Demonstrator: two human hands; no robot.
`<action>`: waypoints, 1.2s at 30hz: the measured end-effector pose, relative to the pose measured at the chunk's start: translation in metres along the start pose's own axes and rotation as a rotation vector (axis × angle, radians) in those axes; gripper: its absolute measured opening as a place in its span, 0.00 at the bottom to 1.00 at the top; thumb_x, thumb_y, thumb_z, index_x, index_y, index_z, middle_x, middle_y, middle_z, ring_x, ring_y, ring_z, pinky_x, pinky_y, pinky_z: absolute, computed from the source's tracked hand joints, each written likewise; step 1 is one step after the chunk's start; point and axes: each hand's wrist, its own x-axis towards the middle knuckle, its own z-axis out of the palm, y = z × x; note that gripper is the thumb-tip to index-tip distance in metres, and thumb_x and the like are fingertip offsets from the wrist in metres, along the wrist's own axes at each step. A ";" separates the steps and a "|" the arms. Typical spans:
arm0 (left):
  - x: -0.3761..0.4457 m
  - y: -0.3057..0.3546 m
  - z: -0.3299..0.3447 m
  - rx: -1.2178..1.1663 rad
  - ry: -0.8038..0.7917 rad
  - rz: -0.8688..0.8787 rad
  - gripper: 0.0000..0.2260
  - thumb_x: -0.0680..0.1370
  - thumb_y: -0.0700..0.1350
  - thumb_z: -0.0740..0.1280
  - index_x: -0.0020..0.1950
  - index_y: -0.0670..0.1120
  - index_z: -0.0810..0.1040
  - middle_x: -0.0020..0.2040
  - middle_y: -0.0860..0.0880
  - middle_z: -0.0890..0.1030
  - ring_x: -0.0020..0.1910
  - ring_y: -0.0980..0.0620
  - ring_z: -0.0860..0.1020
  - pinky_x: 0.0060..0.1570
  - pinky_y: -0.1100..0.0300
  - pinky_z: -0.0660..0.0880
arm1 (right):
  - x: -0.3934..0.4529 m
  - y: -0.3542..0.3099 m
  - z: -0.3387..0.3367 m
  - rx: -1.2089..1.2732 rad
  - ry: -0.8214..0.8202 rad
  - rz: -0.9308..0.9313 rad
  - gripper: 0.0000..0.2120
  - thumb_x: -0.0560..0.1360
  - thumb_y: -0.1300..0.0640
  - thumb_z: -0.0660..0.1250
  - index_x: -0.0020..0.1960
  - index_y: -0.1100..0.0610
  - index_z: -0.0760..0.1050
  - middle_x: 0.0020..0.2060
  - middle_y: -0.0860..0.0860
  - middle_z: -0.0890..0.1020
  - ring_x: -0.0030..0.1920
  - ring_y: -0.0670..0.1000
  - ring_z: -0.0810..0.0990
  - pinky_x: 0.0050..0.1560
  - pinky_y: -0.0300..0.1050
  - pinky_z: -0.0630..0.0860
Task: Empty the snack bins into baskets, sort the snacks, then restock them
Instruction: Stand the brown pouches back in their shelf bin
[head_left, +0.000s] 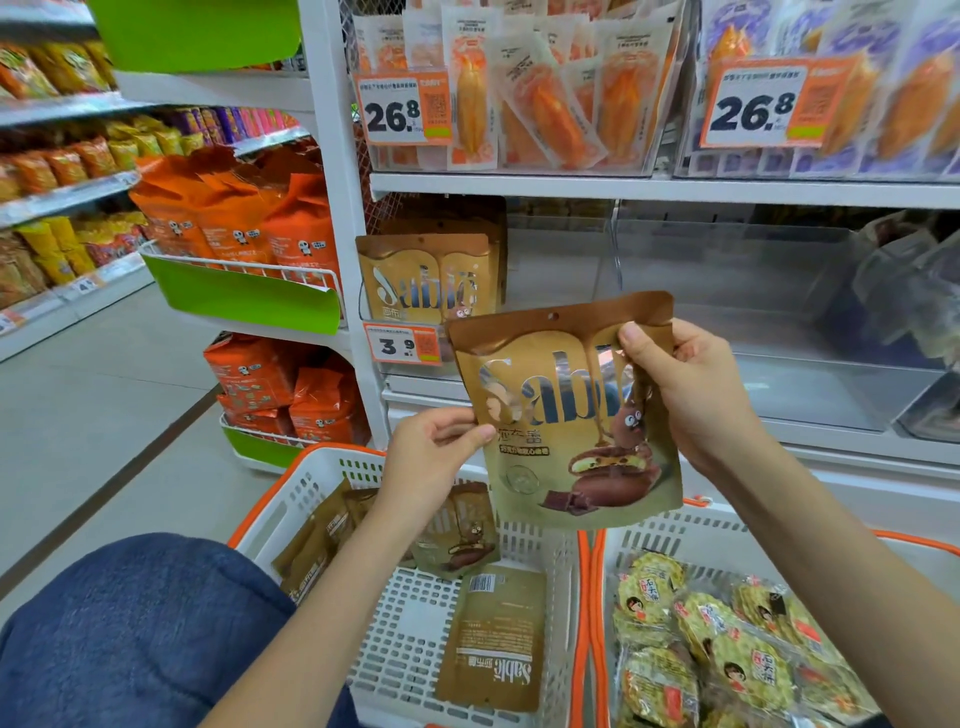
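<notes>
A knee in blue denim (140, 634) filled the lower left corner. Beside it stood the left white basket (311, 483) with orange rim, holding several brown Sablé pouches, one of them lying face down (493, 639) with its barcode up. Touching its right side was the right white basket (675, 535), filled with green-yellow round cracker packs (717, 654).

Both forearms rose from the bottom edge over the baskets. The left hand (431, 447) was turned palm inward, thumb and curled fingers pinching the left edge of a brown Sablé pouch (566, 415). The right hand (691, 384) gripped the pouch's upper right part, thumb pressed flat on the front, fingers wrapped behind. The pouch was held upright, front facing the camera, in the air above the gap between the two baskets and in front of the shelf.

Behind it, the clear shelf bin (431, 332) with a 3.9 price tag (400, 344) held a few matching pouches standing upright (423, 278). The shelf above carried pale packs of orange snacks (524, 93) behind a 26.8 tag (402, 106). Left, wire racks held orange bags (234, 218)
</notes>
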 end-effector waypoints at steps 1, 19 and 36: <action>0.003 0.000 0.000 0.018 0.036 0.015 0.06 0.72 0.40 0.73 0.48 0.41 0.83 0.40 0.54 0.83 0.39 0.65 0.80 0.43 0.73 0.75 | 0.002 0.001 0.002 -0.015 -0.004 -0.007 0.07 0.78 0.61 0.63 0.42 0.56 0.77 0.28 0.43 0.82 0.29 0.39 0.78 0.30 0.31 0.72; 0.186 0.045 0.038 0.362 0.372 0.294 0.08 0.73 0.45 0.72 0.47 0.42 0.85 0.46 0.47 0.85 0.46 0.50 0.81 0.41 0.65 0.67 | 0.169 -0.005 -0.040 -0.830 -0.084 -0.440 0.11 0.69 0.66 0.73 0.51 0.60 0.83 0.40 0.50 0.83 0.33 0.29 0.75 0.39 0.22 0.67; 0.280 0.005 0.075 0.534 0.264 0.090 0.04 0.74 0.40 0.71 0.45 0.41 0.84 0.46 0.46 0.82 0.46 0.48 0.79 0.43 0.62 0.68 | 0.282 0.075 -0.021 -0.915 0.097 -0.118 0.12 0.74 0.54 0.71 0.52 0.61 0.80 0.47 0.55 0.82 0.48 0.54 0.79 0.38 0.40 0.67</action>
